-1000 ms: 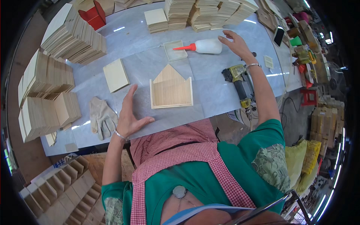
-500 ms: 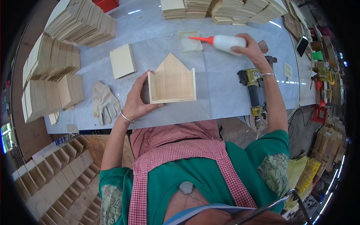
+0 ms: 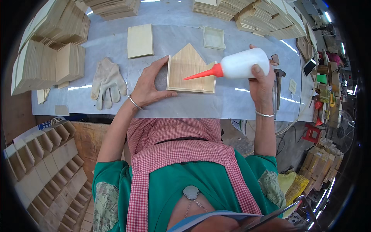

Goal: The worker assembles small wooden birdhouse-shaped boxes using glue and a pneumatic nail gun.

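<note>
A small house-shaped wooden box (image 3: 188, 62), with a pointed back panel and low side walls, lies on the table in front of me. My left hand (image 3: 148, 87) grips its left side, fingers along the outer wall and thumb at the near edge. In my right hand (image 3: 262, 87) is a white squeeze glue bottle (image 3: 243, 63), tilted with its long red nozzle pointing left. The nozzle passes over the box's right wall, its tip above the inside of the panel. Whether the tip touches the wood, I cannot tell.
A square wooden panel (image 3: 140, 41) and a shallow pale tray (image 3: 213, 38) lie beyond the box. To the left are a work glove (image 3: 108, 83) and stacked wooden pieces (image 3: 69, 63). More stacks (image 3: 266, 19) stand far right, with a hammer (image 3: 279, 79) and phone (image 3: 309, 67) nearer.
My right hand has brought the glue bottle nearer and left, from beside the tray to over the box. My left hand stays on the box. The whole view has shifted.
</note>
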Demonstrator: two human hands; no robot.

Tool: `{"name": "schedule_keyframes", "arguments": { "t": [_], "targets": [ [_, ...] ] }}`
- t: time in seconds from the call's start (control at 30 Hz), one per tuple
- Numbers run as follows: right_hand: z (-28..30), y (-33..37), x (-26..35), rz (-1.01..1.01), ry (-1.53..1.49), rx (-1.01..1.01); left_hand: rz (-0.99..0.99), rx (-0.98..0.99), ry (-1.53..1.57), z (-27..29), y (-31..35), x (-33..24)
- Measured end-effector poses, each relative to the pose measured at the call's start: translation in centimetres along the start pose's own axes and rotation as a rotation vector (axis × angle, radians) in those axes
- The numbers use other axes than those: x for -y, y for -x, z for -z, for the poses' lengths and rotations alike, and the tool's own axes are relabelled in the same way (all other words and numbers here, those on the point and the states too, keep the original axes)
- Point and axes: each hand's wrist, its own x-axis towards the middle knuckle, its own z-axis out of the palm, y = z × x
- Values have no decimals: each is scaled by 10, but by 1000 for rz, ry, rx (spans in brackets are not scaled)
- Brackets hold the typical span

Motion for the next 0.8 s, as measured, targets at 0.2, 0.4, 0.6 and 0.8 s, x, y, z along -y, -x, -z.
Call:
{"name": "schedule_keyframes", "arguments": {
  "t": [0.2, 0.4, 0.6, 0.8],
  "targets": [
    [-34, 0, 4, 8, 87, 71, -22, -9, -12, 0, 0, 3],
    [-40, 1, 2, 5, 127, 91, -32, -5, -25, 2, 1, 5],
    [-36, 1, 1, 12, 191, 106, -85, -38, -15, -1, 3, 15],
    [-31, 0, -6, 35, 155, 77, -108, -25, 0, -5, 1, 10]
  ]
}}
